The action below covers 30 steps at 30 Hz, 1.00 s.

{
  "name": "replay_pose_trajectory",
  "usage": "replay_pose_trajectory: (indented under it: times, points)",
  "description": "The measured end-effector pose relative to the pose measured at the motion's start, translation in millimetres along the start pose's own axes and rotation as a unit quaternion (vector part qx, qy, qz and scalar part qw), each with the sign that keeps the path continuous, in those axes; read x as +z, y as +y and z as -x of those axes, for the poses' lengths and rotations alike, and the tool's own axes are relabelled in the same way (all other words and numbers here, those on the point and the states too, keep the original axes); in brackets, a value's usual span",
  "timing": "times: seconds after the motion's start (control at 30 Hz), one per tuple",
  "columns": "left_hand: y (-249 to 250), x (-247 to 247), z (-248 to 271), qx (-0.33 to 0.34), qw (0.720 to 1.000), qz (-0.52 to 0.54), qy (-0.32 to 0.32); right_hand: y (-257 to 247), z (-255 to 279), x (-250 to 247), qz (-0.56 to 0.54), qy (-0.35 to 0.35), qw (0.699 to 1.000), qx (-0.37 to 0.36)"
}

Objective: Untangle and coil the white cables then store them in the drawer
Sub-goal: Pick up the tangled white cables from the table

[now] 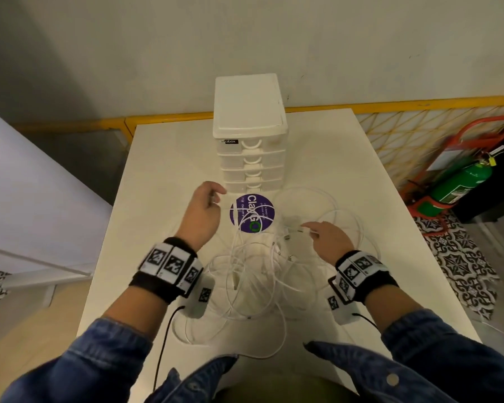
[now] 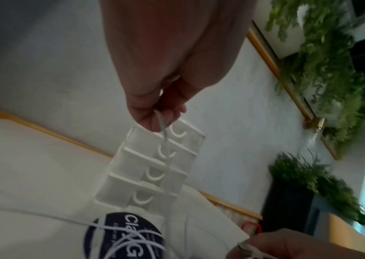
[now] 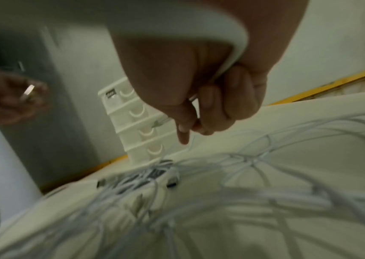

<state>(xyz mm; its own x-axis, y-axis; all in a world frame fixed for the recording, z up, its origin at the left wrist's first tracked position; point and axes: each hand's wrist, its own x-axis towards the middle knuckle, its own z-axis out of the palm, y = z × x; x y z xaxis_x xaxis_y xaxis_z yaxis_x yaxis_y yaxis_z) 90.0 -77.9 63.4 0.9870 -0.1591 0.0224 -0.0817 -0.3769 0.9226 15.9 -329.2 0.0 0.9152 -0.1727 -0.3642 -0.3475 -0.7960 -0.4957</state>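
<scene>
A tangle of white cables [image 1: 253, 271] sprawls over the white table [image 1: 332, 158], from the near edge up to a purple round sticker [image 1: 252, 213]. A white drawer tower [image 1: 249, 132] with all its drawers closed stands behind the sticker. My left hand [image 1: 207, 205] is raised left of the sticker and pinches the plug end of one cable [image 2: 161, 122], which hangs down toward the heap. Right of the sticker, my right hand [image 1: 323, 237] stays low and pinches another cable's plug end [image 3: 161, 121]. The cable heap [image 3: 221, 201] fills the right wrist view.
A green fire extinguisher [image 1: 460, 184] in a red stand sits on the floor at the right. A yellow mesh railing [image 1: 419, 123] runs behind the table. A pale board [image 1: 26, 199] leans at the left. Green plants [image 2: 323, 73] hang on the wall.
</scene>
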Motion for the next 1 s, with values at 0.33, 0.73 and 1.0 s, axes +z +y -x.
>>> replay_pose_trajectory:
  times: [0.33,0.73,1.0]
  points:
    - [-17,104,-70,0.047,0.874,-0.413,-0.252,18,-4,7,0.103,-0.059,0.993,0.026]
    - [-50,130,-86,0.038,0.849,-0.417,-0.321,12,10,8,0.021,-0.007,0.998,0.060]
    - [-25,112,-87,0.029,0.780,-0.551,-0.295,12,12,19,-0.010,-0.004,0.997,0.073]
